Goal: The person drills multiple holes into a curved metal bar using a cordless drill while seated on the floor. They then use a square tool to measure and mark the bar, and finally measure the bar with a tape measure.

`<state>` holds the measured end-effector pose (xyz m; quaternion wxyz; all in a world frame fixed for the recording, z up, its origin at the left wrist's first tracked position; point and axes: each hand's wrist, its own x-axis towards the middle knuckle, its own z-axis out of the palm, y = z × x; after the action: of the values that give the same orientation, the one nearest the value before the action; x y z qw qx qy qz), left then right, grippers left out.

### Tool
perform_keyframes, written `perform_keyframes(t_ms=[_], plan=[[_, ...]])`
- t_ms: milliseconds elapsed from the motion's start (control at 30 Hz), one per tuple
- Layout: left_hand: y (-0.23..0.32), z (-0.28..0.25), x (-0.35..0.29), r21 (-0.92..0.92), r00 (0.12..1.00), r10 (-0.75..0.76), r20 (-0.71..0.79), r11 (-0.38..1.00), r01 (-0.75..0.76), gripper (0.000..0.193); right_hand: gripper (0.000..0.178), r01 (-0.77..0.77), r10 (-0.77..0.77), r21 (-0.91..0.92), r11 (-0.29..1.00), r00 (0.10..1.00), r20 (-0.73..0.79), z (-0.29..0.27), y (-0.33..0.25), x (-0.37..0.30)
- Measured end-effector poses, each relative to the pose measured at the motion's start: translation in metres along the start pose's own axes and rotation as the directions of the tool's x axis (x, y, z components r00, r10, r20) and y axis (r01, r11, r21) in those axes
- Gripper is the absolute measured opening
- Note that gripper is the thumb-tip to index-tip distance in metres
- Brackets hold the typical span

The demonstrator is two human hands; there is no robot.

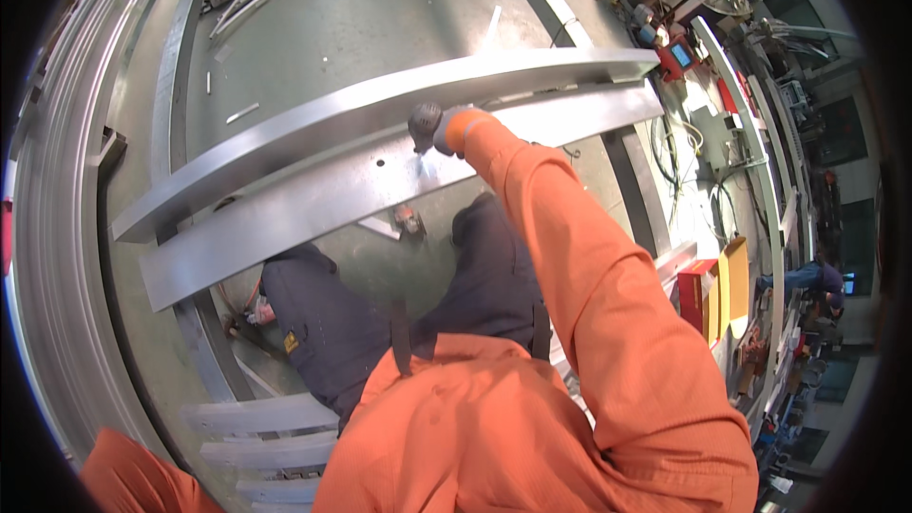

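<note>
My right hand [454, 130], in a grey and orange glove, is closed around a dark power drill [425, 122]. The drill points down at the near silver metal beam [313, 212], and a bright spot of light falls on the metal beside its tip. Whether the tip touches the metal, I cannot tell. A small dark hole [380, 162] shows in the beam left of the drill. Just beyond, a second metal beam [275, 145] runs alongside. My left hand is out of view; only an orange left sleeve [142, 477] shows at the lower left.
Metal side rails [179, 66] support the beams. Long profiles [81, 180] are stacked at far left. A small red-and-grey tool [408, 220] lies on the floor between my legs. At right are a red-and-yellow box [701, 299], cables [665, 157] and another person [822, 277].
</note>
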<state>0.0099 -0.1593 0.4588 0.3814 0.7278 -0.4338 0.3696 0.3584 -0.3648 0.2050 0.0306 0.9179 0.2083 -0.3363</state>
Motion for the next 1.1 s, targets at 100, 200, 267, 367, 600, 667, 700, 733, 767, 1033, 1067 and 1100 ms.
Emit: perform_keyframes(t_ms=[100, 200, 267, 367, 600, 667, 700, 733, 767, 1033, 1067, 1100], plan=[[0.015, -0.006, 0.01, 0.103, 0.998, -0.034, 0.053, 0.994, 0.029, 0.042, 0.06, 0.067, -0.064, -0.092, 0.993, 0.997, 0.033, -0.003, -0.043, 0.01], [0.009, -0.005, 0.003, 0.12, 0.997, -0.053, 0.057, 0.992, 0.046, 0.04, 0.036, 0.046, -0.046, -0.051, 0.998, 0.999, 0.012, -0.014, -0.054, 0.001], [0.009, -0.007, 0.004, 0.126, 0.997, -0.053, 0.056, 0.991, 0.045, 0.039, 0.026, 0.03, -0.027, -0.073, 0.997, 0.999, 0.042, -0.007, -0.055, 0.007], [0.017, -0.015, 0.002, 0.166, 0.997, -0.068, 0.048, 0.984, 0.059, 0.038, 0.025, 0.14, -0.14, -0.013, 0.99, 0.99, -0.032, -0.002, -0.061, 0.009], [0.013, -0.075, -0.059, 0.307, 0.937, -0.117, -0.33, 0.925, 0.224, 0.036, 0.015, 0.102, -0.101, -0.015, 0.995, 0.994, 0.038, -0.005, -0.059, 0.02], [-0.033, -0.073, -0.13, 0.24, 0.761, -0.288, -0.581, 0.833, 0.499, 0.035, 0.012, 0.011, -0.011, -0.001, 1.0, 0.998, 0.057, -0.01, -0.036, 0.023], [-0.053, -0.063, -0.162, 0.186, 0.645, -0.407, -0.647, 0.736, 0.651, 0.035, 0.012, 0.001, -0.003, 0.029, 1.0, 0.998, 0.06, -0.013, -0.034, 0.017], [-0.071, -0.048, -0.195, 0.143, 0.531, -0.553, -0.642, 0.594, 0.792, 0.035, 0.011, 0.002, -0.005, 0.054, 0.999, 0.998, 0.063, -0.018, -0.041, 0.01], [-0.089, -0.027, -0.232, 0.138, 0.414, -0.678, -0.607, 0.424, 0.895, 0.034, 0.012, 0.015, -0.022, 0.089, 0.996, 0.997, 0.077, -0.027, -0.053, -0.002], [-0.175, 0.106, -0.373, 0.672, -0.122, -0.892, -0.434, -0.411, 0.616, 0.066, 0.021, -0.173, 0.125, 0.39, 0.905, 0.982, 0.145, 0.01, 0.002, 0.045], [-0.181, 0.11, -0.364, 0.673, -0.164, -0.889, -0.427, -0.434, 0.6, 0.069, 0.02, -0.207, 0.166, 0.418, 0.884, 0.977, 0.132, 0.016, 0.014, 0.045], [-0.189, 0.111, -0.358, 0.673, -0.206, -0.884, -0.42, -0.455, 0.582, 0.072, 0.019, -0.157, 0.117, 0.462, 0.873, 0.987, 0.114, 0.022, 0.025, 0.047]])
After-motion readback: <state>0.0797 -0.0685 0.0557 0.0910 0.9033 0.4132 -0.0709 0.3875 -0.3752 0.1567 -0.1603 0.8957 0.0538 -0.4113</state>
